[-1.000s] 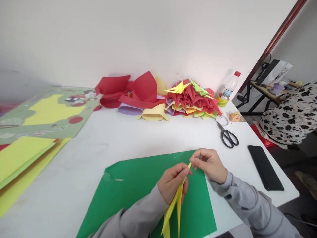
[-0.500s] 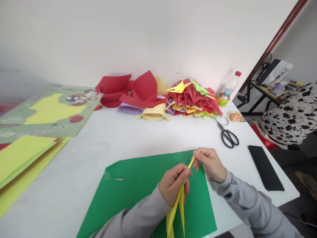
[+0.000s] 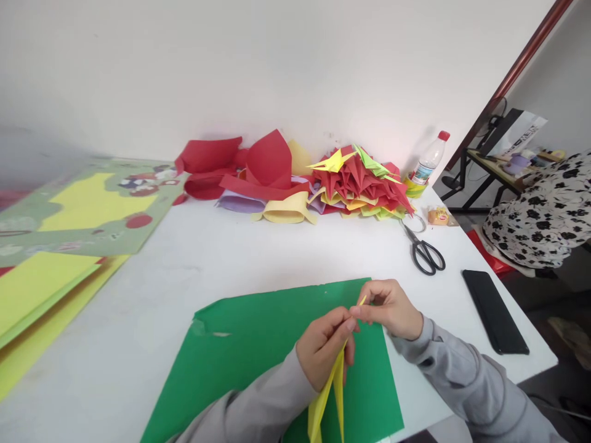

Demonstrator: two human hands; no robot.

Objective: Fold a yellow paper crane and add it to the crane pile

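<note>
Over a green sheet of card (image 3: 258,344), both my hands are closed on a folded yellow paper (image 3: 327,400). My left hand (image 3: 325,347) pinches it near its narrow upper part, and two long pointed flaps hang down below the palm. My right hand (image 3: 388,309) grips the thin upper strip close to the left fingertips, with the very tip poking out above the thumb. Part of the paper is hidden behind the fingers.
Against the wall lie red, purple and yellow paper pieces (image 3: 268,166) and a pile of folded paper cranes (image 3: 355,184). Scissors (image 3: 427,255), a black phone (image 3: 495,312) and a bottle (image 3: 429,161) are at the right. Yellow sheets (image 3: 46,295) lie at the left.
My right hand has slid down and left along the paper's tip, nearer to my left hand. The tip now sticks out above my right thumb. My left hand has barely moved.
</note>
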